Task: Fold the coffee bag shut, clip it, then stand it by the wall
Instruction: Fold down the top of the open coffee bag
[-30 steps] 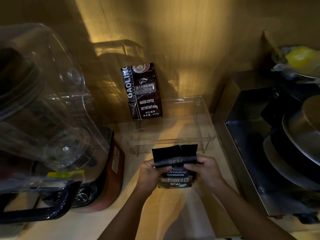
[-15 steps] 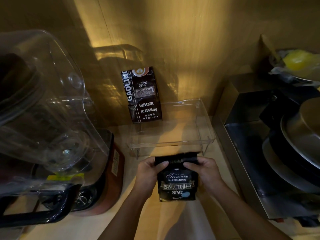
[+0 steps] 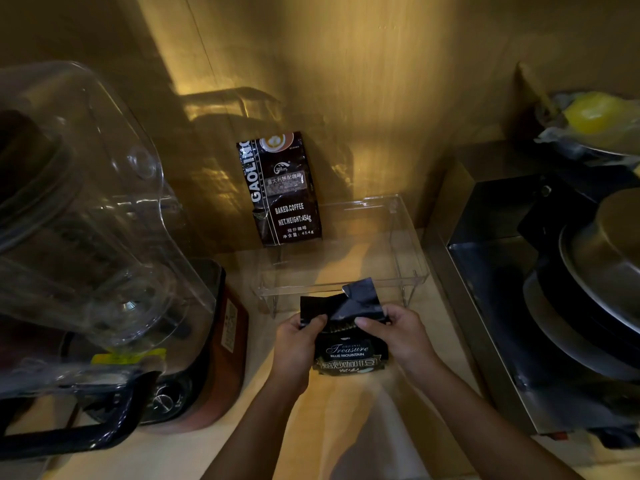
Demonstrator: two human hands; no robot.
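Note:
A small black coffee bag (image 3: 349,355) labelled "Treasure Blue Mountain" is held upright over the wooden counter, low in the middle of the view. My left hand (image 3: 298,344) grips its upper left edge. My right hand (image 3: 398,332) pinches the upper right edge. The bag's top flap (image 3: 360,299) sticks up, crumpled and open, between my thumbs. I see no clip anywhere.
A second dark coffee bag (image 3: 282,190) leans upright against the wooden wall (image 3: 363,98). A clear acrylic tray stand (image 3: 408,237) sits just behind my hands. A blender with a clear jar (image 3: 86,220) fills the left. A steel appliance (image 3: 491,306) with pans stands on the right.
Half a second ago the bag's top was pressed flat under my thumbs; now the flap has sprung back up and stands unfolded. My hands have stayed in about the same spot.

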